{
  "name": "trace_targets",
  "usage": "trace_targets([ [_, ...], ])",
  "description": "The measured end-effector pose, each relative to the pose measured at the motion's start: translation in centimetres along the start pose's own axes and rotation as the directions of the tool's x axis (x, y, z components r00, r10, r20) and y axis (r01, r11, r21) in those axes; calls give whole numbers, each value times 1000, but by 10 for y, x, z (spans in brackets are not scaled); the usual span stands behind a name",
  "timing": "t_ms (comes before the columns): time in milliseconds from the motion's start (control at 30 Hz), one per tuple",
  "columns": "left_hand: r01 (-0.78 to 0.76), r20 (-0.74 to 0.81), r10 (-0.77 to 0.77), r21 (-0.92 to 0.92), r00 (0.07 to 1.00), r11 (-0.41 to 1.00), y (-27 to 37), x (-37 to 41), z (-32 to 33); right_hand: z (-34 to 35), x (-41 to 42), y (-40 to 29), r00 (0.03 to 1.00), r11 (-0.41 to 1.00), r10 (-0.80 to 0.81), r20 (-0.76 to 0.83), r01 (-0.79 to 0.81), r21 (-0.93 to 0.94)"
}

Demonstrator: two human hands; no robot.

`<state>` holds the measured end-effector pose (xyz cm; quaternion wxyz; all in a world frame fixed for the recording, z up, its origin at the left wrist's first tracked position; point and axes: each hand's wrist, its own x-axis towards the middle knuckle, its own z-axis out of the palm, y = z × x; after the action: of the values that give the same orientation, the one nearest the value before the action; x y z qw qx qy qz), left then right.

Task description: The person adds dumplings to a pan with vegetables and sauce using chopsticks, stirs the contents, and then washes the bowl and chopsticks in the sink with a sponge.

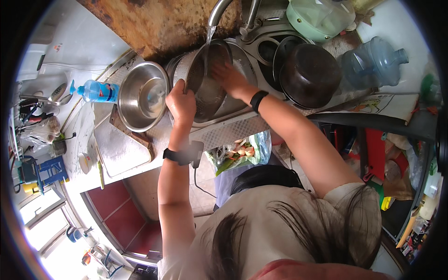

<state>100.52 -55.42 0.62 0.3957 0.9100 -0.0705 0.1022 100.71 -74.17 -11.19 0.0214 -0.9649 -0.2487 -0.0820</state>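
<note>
My left hand grips the near-left rim of a metal colander or strainer basin, which is held tilted over the steel sink. Water runs from the faucet down into it. Inside the tilted vessel is my right hand, its fingers spread against the inner wall and partly blurred. A wide stainless steel bowl rests on the counter just left of the sink. To the right of the sink a dark pot stands bottom up, with a dark round lid or pan leaning by it.
A blue dish soap bottle is beyond the bowl at the left, near a cutting board. A rusty board leans behind the sink. At the right are a large plastic water jug and a green container. A bag of scraps hangs below the counter edge.
</note>
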Motion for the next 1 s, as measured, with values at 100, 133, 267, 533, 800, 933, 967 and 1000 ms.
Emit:
trace_targets([
  [100, -28, 9, 28, 7, 1000, 1000, 2, 3, 8, 52, -16, -31, 995, 925, 29, 93, -62, 374],
  [133, -34, 1, 34, 12, 999, 999, -1, 1, 4, 37, -14, -33, 991, 945, -38, 125, -5, 327],
  [267, -158, 51, 154, 90, 987, 983, 9, 1, -9, 12, 0, 10, 1000, 992, 8, 25, -5, -127],
  [533, -62, -28, 63, 48, 998, 997, 17, 11, -11, 27, -4, -8, 967, 983, 112, -229, -74, 168],
  [800, 100, -120, -108, -69, 987, 993, -22, 4, -12, 1, -12, 2, 706, 511, 704, -80, -425, 747],
  [933, 149, -114, -158, -91, 981, 985, -26, 2, -6, -12, -2, 23, 538, 417, 830, -145, -428, 802],
  [967, 147, -114, -164, -140, 980, 979, -24, 0, -4, -4, 0, 23, 571, 494, 792, -216, -392, 776],
  [1000, 145, -116, -168, -188, 979, 972, -20, -1, -2, 2, 4, 18, 601, 567, 747, -286, -351, 745],
])
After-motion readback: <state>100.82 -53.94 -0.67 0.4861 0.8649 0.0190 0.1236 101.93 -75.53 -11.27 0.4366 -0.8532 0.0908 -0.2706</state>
